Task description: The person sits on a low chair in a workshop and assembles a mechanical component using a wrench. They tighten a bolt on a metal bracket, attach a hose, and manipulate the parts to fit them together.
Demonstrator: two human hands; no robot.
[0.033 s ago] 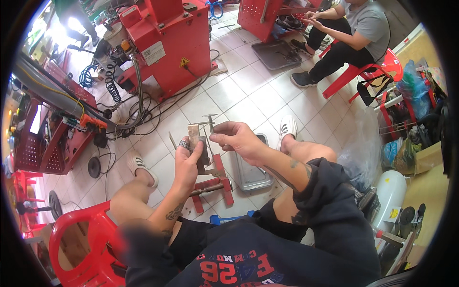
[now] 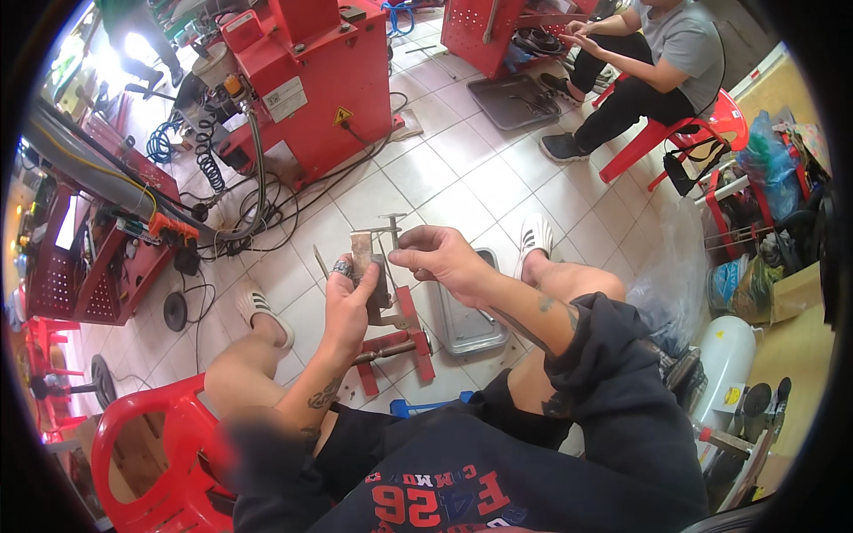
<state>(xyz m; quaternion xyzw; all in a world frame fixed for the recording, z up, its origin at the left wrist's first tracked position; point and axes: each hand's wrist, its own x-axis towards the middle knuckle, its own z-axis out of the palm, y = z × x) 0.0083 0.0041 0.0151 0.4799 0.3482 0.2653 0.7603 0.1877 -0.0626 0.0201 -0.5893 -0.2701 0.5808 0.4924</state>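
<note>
My left hand (image 2: pixel 342 298), a ring on one finger, is closed round a worn metal block (image 2: pixel 362 249) with a tan face and a dark side. Beside it, the fingertips of my right hand (image 2: pixel 440 258) are pinched at a slim T-handled metal screw (image 2: pixel 394 233) whose crossbar points up. The join between screw and block is partly hidden by my fingers. Below both hands a red metal stand (image 2: pixel 418 342) with a brown cylindrical bar is on the floor.
A grey metal tray (image 2: pixel 475 342) lies right of the stand. Ahead is a large red machine (image 2: pixel 324 98) with hoses and cables (image 2: pixel 275 200). A seated person (image 2: pixel 662 80) is at the far right, near a dark tray (image 2: pixel 515 99). A red chair (image 2: pixel 160 426) stands at my left.
The T-handled screw's crossbar has shifted and turned very slightly, and my right fingertips have moved a little beside it. My left hand and the block stay almost in place.
</note>
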